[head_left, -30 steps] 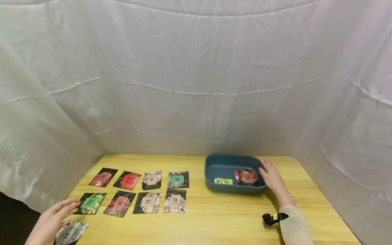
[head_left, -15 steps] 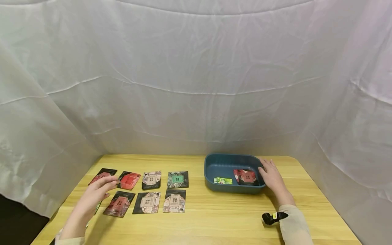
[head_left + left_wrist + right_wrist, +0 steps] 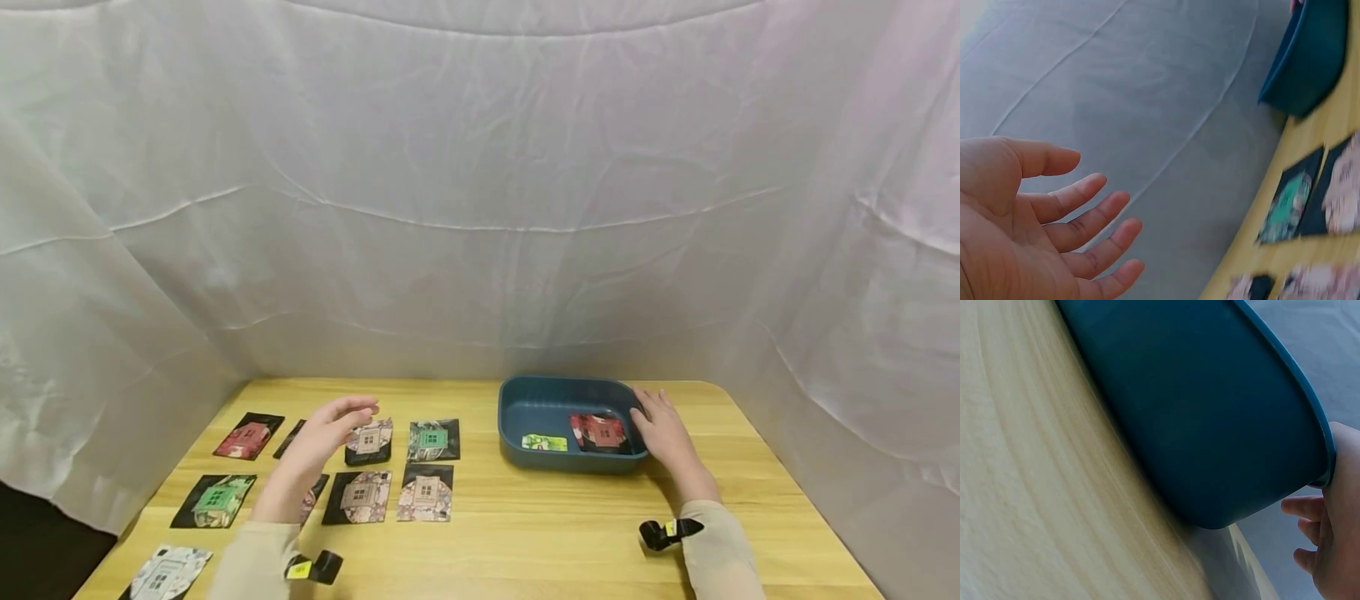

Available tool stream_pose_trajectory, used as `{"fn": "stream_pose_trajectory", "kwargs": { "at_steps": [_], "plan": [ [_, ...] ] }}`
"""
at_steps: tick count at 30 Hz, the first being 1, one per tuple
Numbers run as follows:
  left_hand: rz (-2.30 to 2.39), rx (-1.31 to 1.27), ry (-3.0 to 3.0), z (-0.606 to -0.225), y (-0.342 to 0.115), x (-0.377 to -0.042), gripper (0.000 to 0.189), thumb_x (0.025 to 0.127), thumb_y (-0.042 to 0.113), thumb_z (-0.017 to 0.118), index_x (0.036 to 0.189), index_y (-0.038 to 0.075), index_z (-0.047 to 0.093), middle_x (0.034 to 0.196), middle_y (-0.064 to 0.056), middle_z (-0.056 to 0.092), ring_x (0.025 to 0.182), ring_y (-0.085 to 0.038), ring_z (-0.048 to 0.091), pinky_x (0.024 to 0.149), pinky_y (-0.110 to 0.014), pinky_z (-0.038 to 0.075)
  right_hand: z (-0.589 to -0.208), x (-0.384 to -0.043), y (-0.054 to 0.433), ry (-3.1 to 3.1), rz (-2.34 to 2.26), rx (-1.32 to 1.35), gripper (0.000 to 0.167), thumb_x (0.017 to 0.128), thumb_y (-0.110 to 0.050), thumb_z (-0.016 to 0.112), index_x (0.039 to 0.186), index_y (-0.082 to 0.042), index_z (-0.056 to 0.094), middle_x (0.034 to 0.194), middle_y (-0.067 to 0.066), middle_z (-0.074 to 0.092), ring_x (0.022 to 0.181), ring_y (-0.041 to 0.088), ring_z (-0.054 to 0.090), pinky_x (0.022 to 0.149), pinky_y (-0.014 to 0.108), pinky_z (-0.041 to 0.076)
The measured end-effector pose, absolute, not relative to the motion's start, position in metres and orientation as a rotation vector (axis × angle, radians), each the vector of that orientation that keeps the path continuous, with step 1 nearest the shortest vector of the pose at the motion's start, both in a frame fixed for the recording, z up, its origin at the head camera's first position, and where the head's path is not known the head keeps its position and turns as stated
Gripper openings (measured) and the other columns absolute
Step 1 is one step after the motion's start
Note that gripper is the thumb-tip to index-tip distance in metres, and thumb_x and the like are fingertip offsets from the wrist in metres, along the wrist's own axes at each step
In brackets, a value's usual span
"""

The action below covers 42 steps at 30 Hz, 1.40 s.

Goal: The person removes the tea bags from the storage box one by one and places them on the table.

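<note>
My left hand (image 3: 322, 437) hovers over the rows of flat packets with its fingers spread and nothing in them; the left wrist view shows its bare palm (image 3: 1016, 231). Nearest to it are a beige-labelled packet (image 3: 368, 442) and a mostly hidden one (image 3: 288, 440). My right hand (image 3: 667, 433) grips the right rim of a blue plastic bin (image 3: 517, 454), thumb at the rim and fingers outside. Inside the bin lie a red-and-black packet (image 3: 602, 433) and a small green packet (image 3: 544, 442). The right wrist view shows the bin's outer wall (image 3: 1197, 425) and the hand (image 3: 1335, 519).
More packets lie on the wooden table (image 3: 525, 542): a red one (image 3: 249, 436), green-labelled ones (image 3: 213, 501) (image 3: 433, 439), beige-labelled ones (image 3: 357, 497) (image 3: 425, 492) and a white one (image 3: 168, 573) near the front left. Pale curtains (image 3: 450, 250) hang around the table.
My left hand has moved right and away from the front left corner, passing over the packets; the white and green packets there are uncovered. My right hand stays at the bin.
</note>
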<state>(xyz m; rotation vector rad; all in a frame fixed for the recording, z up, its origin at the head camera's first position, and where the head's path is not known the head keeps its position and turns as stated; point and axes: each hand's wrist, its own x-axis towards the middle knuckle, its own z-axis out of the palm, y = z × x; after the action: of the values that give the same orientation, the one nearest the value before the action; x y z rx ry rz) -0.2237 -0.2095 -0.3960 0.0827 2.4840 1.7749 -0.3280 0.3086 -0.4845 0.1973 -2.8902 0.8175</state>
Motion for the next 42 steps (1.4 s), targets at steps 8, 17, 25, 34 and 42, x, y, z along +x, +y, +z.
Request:
{"fn": "stream_pose_trajectory", "kwargs": {
  "at_steps": [8,17,25,34,42],
  "plan": [
    [1.875,0.173,2.373,-0.404,-0.163,-0.251,0.043,0.099,0.024,0.054,0.137,0.004,0.051,0.139,-0.02,0.054,0.126,-0.031,0.053,0.113,-0.056,0.034,-0.485,-0.328,0.309,-2.885,0.81,0.196,0.054,0.102,-0.022,0.043,0.149,0.004,0.032,0.151,0.034,0.03,0.144,0.052,0.013,0.116,0.065,0.014],
    [1.857,0.274,2.285,-0.407,-0.102,-0.274,0.037,0.097,0.02,0.055,0.131,0.004,0.057,0.133,-0.018,0.06,0.12,-0.03,0.057,0.106,-0.051,0.042,-0.486,-0.327,0.309,-2.872,0.818,0.208,0.053,0.102,-0.021,0.043,0.148,0.004,0.033,0.15,0.034,0.031,0.144,0.053,0.013,0.116,0.065,0.014],
    [1.816,0.353,2.2,-0.406,-0.06,-0.297,0.035,0.099,0.02,0.053,0.13,0.002,0.058,0.13,-0.019,0.061,0.119,-0.033,0.058,0.109,-0.051,0.041,-0.485,-0.327,0.308,-2.877,0.814,0.206,0.054,0.103,-0.022,0.043,0.149,0.004,0.032,0.151,0.033,0.031,0.144,0.053,0.013,0.116,0.065,0.014],
    [1.598,0.406,2.278,-0.419,-0.012,-0.32,0.032,0.099,0.02,0.054,0.126,0.004,0.062,0.127,-0.018,0.064,0.116,-0.035,0.06,0.102,-0.046,0.048,-0.485,-0.328,0.308,-2.876,0.807,0.205,0.054,0.103,-0.023,0.043,0.149,0.003,0.033,0.151,0.033,0.031,0.144,0.053,0.013,0.116,0.065,0.014],
    [1.429,0.482,2.504,-0.438,0.016,-0.334,0.029,0.098,0.019,0.056,0.122,0.004,0.065,0.121,-0.012,0.066,0.11,-0.027,0.062,0.096,-0.043,0.051,-0.485,-0.327,0.309,-2.881,0.816,0.196,0.054,0.103,-0.024,0.041,0.149,0.003,0.032,0.152,0.032,0.03,0.145,0.052,0.012,0.117,0.065,0.013]
  ]
}}
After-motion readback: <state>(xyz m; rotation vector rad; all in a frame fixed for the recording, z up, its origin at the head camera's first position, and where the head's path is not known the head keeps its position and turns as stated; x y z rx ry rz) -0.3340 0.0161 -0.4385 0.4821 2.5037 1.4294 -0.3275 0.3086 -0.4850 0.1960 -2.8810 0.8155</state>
